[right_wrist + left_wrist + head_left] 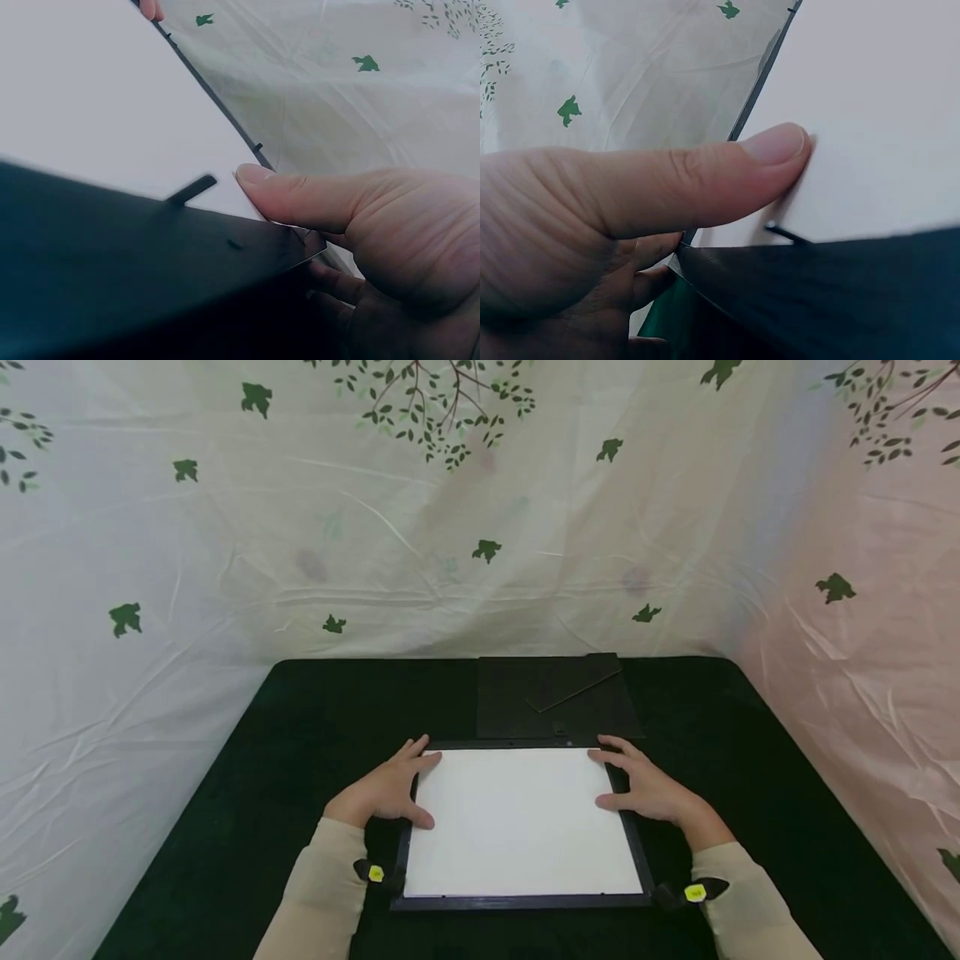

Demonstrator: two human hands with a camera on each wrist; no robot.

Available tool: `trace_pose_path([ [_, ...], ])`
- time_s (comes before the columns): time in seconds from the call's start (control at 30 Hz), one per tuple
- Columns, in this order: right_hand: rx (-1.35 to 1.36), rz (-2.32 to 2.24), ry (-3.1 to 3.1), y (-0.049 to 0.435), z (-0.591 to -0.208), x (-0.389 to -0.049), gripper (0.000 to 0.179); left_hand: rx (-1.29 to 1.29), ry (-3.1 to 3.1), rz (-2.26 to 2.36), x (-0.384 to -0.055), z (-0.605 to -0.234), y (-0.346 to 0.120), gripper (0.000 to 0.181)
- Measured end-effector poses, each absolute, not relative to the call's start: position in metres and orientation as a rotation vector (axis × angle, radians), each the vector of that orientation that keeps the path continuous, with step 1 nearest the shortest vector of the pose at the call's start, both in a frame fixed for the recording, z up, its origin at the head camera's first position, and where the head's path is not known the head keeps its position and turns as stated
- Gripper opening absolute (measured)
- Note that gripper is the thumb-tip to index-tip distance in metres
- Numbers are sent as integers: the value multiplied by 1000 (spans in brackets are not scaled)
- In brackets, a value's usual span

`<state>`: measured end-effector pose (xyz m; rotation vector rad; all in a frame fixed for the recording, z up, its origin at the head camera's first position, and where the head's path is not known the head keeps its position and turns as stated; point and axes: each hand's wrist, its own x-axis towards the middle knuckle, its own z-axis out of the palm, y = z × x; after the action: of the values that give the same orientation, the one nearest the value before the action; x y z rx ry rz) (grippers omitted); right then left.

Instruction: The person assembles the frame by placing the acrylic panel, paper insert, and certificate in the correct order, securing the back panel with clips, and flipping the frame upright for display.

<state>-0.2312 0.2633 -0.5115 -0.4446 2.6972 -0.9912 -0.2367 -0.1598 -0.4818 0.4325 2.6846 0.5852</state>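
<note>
A black picture frame [517, 903] lies on the dark cloth with a white sheet [521, 827] inside its rim. My left hand [390, 789] spreads over the frame's far left corner, thumb and index fingertip touching the sheet. Mirroring it, my right hand [645, 785] lies over the far right corner with thumb and fingers extended. In the right wrist view, its thumb [292, 196] rests at the sheet's edge while other fingers are at the outer corner, partly hidden. Small black tabs [193, 190] stand up from the rim; another tab [787, 232] is near my left thumb.
Beyond the frame, a black backing board [517, 693] with a diagonal line across it lies at the table's far edge. Dark green cloth [247, 827] covers the table. A pale curtain [420, 527] printed with leaves surrounds it at the back and sides.
</note>
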Motion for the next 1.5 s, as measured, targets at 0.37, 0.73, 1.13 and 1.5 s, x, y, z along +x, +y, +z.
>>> trace_pose_path([
  [0.37,-422,-1015,2672,264,-512,-231,80,419,2687,586,-236,-481,-159,104],
  [0.73,-435,-1011,2669,264,-510,-232,80,416,2680,584,-237,-482,-159,104],
  [1.13,-441,-1005,2672,264,-511,-233,80,426,2683,616,-235,-479,-159,104],
  [1.5,-386,-994,2712,260,-499,-234,73,473,2739,676,-247,-464,-155,93],
])
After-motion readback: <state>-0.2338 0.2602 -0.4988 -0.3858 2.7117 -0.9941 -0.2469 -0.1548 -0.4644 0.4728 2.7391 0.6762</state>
